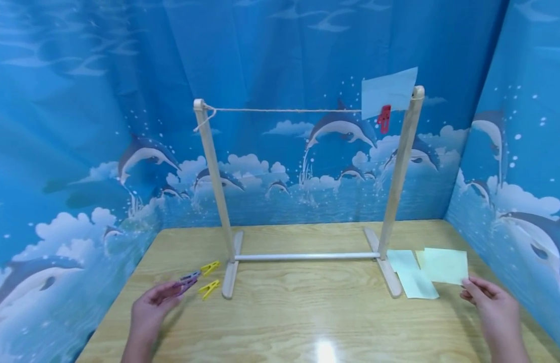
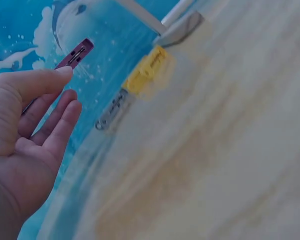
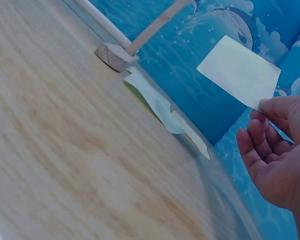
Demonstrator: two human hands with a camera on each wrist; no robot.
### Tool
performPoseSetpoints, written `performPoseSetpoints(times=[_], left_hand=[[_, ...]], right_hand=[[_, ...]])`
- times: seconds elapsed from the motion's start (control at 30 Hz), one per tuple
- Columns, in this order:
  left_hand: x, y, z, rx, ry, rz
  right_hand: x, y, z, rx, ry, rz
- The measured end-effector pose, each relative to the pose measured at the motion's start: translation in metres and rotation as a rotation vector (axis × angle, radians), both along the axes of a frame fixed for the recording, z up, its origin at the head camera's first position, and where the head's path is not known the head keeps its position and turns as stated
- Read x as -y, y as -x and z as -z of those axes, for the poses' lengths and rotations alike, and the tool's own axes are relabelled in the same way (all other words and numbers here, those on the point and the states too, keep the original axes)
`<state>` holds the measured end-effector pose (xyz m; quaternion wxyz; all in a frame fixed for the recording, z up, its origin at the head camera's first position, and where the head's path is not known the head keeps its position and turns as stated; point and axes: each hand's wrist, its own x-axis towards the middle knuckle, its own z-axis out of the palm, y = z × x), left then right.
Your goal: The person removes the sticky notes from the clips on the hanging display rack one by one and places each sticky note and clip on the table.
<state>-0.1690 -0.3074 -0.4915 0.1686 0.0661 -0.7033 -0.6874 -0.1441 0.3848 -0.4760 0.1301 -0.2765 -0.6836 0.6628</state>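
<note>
My left hand (image 1: pixel 154 302) pinches a purple clothespin (image 2: pixel 76 54) between thumb and fingers, just above the table at the left. Beside it lie a grey clothespin (image 2: pixel 111 111) and two yellow clothespins (image 1: pixel 209 289). At the right, my right hand (image 1: pixel 493 302) pinches a pale green paper sheet (image 3: pixel 239 71) by one corner, lifted off the table. Under and beside that sheet, several other paper sheets (image 1: pixel 416 284) lie by the stand's right foot. A red clothespin (image 1: pixel 385 119) grips another sheet (image 1: pixel 388 91) on the string (image 1: pixel 284 110), near the right post.
A wooden stand with a left post (image 1: pixel 213 176), a right post (image 1: pixel 401 171) and a low white crossbar (image 1: pixel 307 256) rises from the wood-grain table (image 1: pixel 307 312). Blue curtains (image 1: pixel 270 55) printed with dolphins enclose the back and sides.
</note>
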Motion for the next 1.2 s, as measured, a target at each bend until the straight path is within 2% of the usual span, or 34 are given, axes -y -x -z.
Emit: performPoseSetpoints(times=[0.2,0.27,0.43,0.73,1.0,1.2], left_hand=[[0.005,0.0,0.005,0.154,0.233,-0.062],[0.007,0.001,0.007,0.169,0.297,-0.055],[0.012,0.002,0.011,0.192,0.407,-0.044],[0.015,0.003,0.015,0.239,0.48,-0.034],[0.015,0.002,0.016,0.267,0.498,-0.03],[0.015,0.001,0.015,0.29,0.504,-0.034]], right_hand=[[-0.01,-0.002,0.009,0.037,-0.14,-0.055],[-0.013,-0.002,0.014,0.042,-0.21,-0.063],[-0.023,0.0,0.024,0.023,-0.261,-0.07],[-0.038,0.005,0.03,0.251,-0.397,-0.076],[-0.032,0.007,0.033,0.262,-0.591,-0.091],[-0.031,0.009,0.035,0.28,-0.639,-0.084]])
